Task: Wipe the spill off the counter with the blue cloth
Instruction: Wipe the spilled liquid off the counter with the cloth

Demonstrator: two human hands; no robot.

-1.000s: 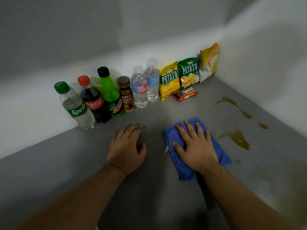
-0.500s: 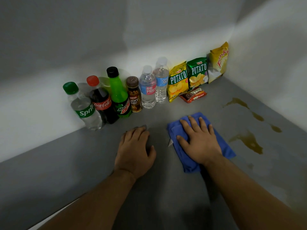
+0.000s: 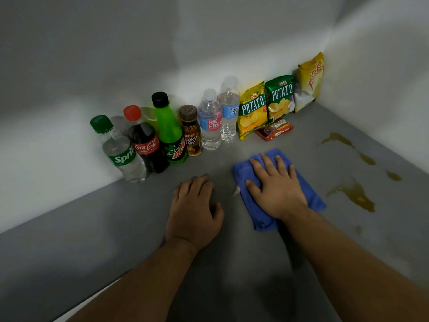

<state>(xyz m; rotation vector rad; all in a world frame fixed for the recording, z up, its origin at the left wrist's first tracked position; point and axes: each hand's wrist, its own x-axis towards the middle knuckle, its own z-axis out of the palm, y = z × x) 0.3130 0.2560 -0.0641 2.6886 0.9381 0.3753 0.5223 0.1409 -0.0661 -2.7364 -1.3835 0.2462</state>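
The right hand point(image 3: 277, 189) lies palm-down on the blue cloth point(image 3: 311, 194), fingers spread flat across its far half and thumb out over its left edge. This grip is a press and not a pinch: the hand is released, pinning the cloth to the tabletop point(image 3: 92, 240) by weight alone. The left hand point(image 3: 193, 212) rests flat on the bare grey surface just left of the cloth, fingers loosely extended, holding nothing; it seems to serve as a brace.

The cloth is a folded rectangle lying diagonally, its near corner toward the right forearm. A small white tag peeks out at its left edge. All of it sits on dry surface.

The spill point(image 3: 355, 194) lies to the right of the cloth, near but not touching it: a large brownish-yellow puddle closest to the cloth's right edge, then a trail of smaller blots running away from the cloth toward the side wall, and a faint speck nearer the person than the main puddle. None of it looks smeared.

Beyond the cloth, against the back wall, stand a row of bottles point(image 3: 167, 133) and, further right, snack bags point(image 3: 267, 103) with a small red packet point(image 3: 274, 131) lying flat in front of them. All are well apart from the puddles.

By my judgement the wiping proper has not begun; the step in hand is setting the cloth under the palm. The next move calls for sliding it rightward, with pressure kept, onto the large puddle, then following the trail toward the wall without dragging liquid toward the snacks.
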